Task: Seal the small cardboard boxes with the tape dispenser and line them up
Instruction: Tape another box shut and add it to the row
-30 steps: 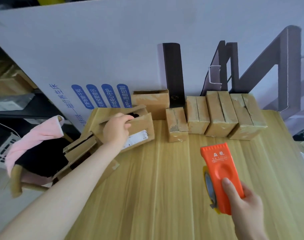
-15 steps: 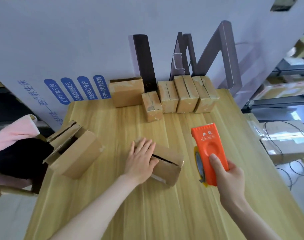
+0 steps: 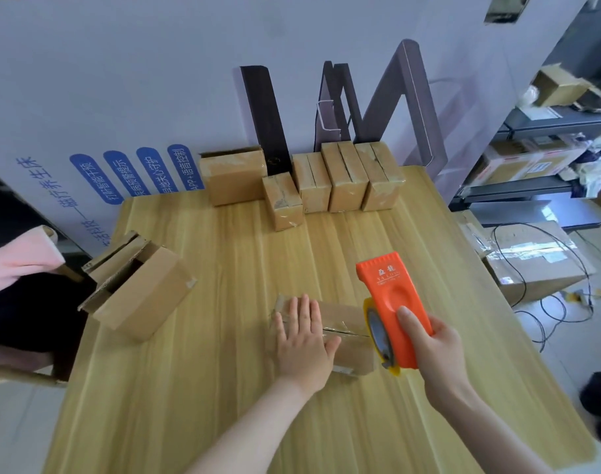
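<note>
Since a moment ago we've brought the dispenser (image 3: pixel 393 314), gripped in our right hand (image 3: pixel 432 350), against the box (image 3: pixel 346 331), our flat left hand (image 3: pixel 304 343) pinning its flaps for taping.

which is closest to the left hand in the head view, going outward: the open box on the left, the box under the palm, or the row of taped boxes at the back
1. Box under the palm: touching the left hand, centre front.
2. Open box: left edge of the table.
3. Row of taped boxes: far back, by the wall.

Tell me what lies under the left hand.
The left hand presses flat on a small cardboard box on the table. The flap seam beneath the palm is covered.
</note>
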`<action>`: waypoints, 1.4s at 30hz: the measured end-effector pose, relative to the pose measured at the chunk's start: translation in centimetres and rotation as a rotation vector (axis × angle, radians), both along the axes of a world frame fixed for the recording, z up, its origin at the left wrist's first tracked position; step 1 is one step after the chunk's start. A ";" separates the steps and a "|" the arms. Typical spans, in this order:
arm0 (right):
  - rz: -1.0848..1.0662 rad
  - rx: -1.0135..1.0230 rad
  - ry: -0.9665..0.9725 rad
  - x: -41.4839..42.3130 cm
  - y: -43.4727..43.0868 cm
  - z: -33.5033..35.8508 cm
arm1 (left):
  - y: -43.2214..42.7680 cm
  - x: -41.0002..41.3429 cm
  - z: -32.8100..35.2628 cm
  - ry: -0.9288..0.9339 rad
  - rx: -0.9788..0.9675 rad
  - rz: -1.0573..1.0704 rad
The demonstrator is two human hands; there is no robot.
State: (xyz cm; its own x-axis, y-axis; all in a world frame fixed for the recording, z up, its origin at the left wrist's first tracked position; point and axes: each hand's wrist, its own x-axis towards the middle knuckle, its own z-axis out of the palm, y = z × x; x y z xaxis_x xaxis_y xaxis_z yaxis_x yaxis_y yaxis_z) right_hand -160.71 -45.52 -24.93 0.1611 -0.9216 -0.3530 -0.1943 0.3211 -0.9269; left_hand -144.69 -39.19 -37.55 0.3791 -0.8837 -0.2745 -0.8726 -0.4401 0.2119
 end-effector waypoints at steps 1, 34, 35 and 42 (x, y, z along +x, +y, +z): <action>0.024 0.002 0.006 0.0 -0.3 0.1 | 0.0 0.0 0.2 0.000 0.014 0.005; 0.687 -0.347 0.274 1.4 -3.6 6.2 | -0.8 6.5 18.0 1.359 -0.331 0.662; 0.699 -0.380 0.300 1.5 -3.6 6.2 | -0.7 6.6 18.0 1.361 -0.323 0.673; 0.745 -0.478 0.431 2.4 -3.4 6.5 | -0.4 7.1 18.1 1.262 -0.400 0.753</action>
State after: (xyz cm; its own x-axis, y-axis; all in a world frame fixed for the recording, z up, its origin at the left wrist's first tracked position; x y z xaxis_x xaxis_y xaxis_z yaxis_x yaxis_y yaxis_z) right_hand -158.28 -48.88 -18.43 0.7040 -0.6973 -0.1346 -0.5465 -0.4109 -0.7297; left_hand -137.59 -39.61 -19.41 0.4690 -0.6904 -0.5508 0.3591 -0.4207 0.8331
